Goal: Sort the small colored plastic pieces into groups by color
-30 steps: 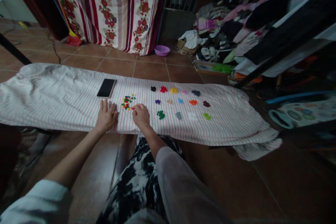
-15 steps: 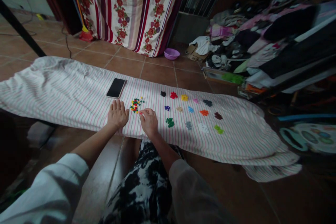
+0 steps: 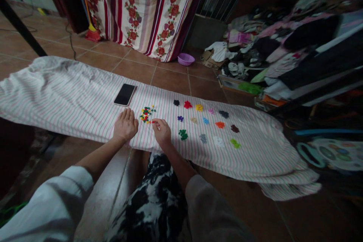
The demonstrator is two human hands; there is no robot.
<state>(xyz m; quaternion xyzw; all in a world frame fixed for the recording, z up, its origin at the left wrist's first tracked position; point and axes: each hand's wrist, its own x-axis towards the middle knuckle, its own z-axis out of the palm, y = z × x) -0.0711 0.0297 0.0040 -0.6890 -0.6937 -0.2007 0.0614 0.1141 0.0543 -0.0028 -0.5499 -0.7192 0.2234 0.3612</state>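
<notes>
My left hand lies flat on the striped cloth, fingers stretched out, left of a mixed pile of small red, yellow and green pieces. At the pile's right edge, my right hand has its fingers pinched around a small red piece. Several single-colour piles sit to the right, among them black, red, yellow, purple, dark green, orange, brown and lime green.
A phone lies on the cloth beyond my left hand. On the tiled floor behind stand a purple bowl and a red broom, by a floral curtain. Heaped clothes fill the right side.
My right hand's fingers have closed more tightly at the pile's edge, with a red piece now showing at their tips. My left hand stays flat. The view has shifted slightly.
</notes>
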